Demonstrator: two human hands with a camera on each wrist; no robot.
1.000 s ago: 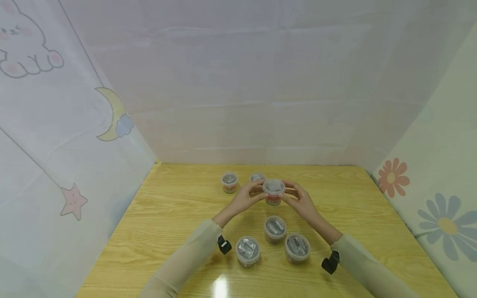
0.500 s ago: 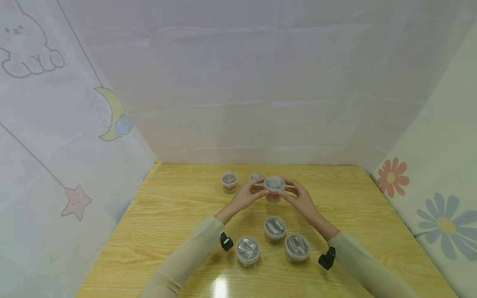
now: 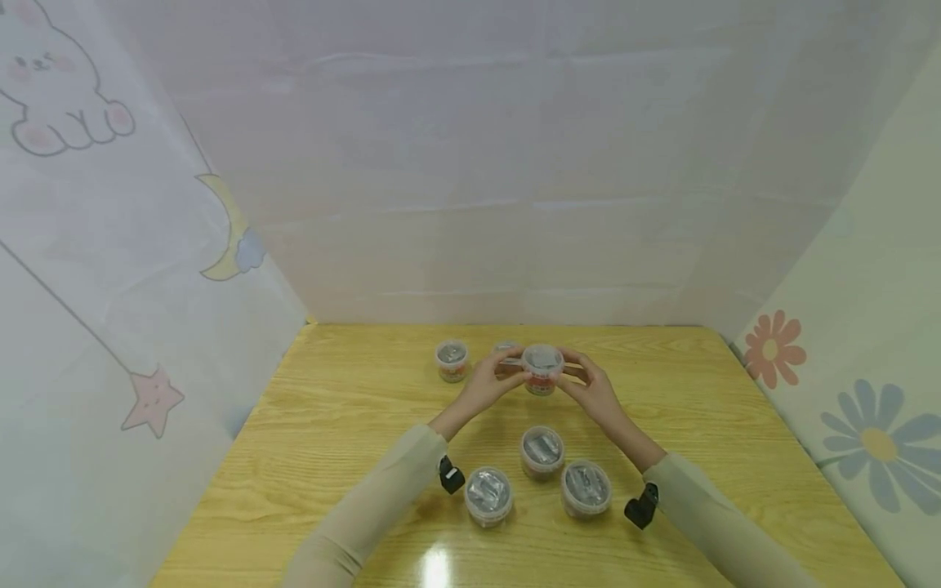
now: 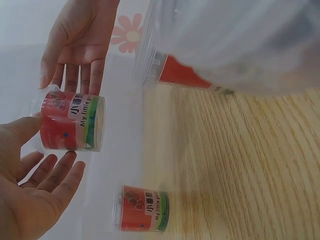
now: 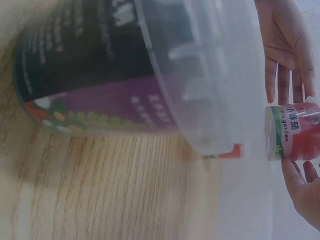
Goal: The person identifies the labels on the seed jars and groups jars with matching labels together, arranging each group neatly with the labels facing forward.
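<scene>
A small clear plastic tub with a red label (image 3: 541, 372) is held between two hands over the table. My left hand (image 3: 488, 384) grips its left side, the thumb in front and the fingers behind. On its right side my right hand (image 3: 592, 389) holds it the same way. Seen from the left wrist, the red-labelled tub (image 4: 65, 120) carries a tomato picture and "My little" lettering. Its lid end points up, and its base is off the table. From the right wrist the same tub (image 5: 292, 131) shows between both hands.
Two similar tubs stand at the back, one left (image 3: 452, 360) and one partly hidden behind the left hand (image 3: 506, 346). Three more stand nearer: a middle tub (image 3: 542, 452), a left tub (image 3: 488, 495) and a right tub (image 3: 586, 488). The wooden table (image 3: 331, 408) meets printed cloth walls.
The held tub has risen slightly and moved a little away, both hands still on it. The forearms have shifted slightly inward. The other tubs have not moved.
</scene>
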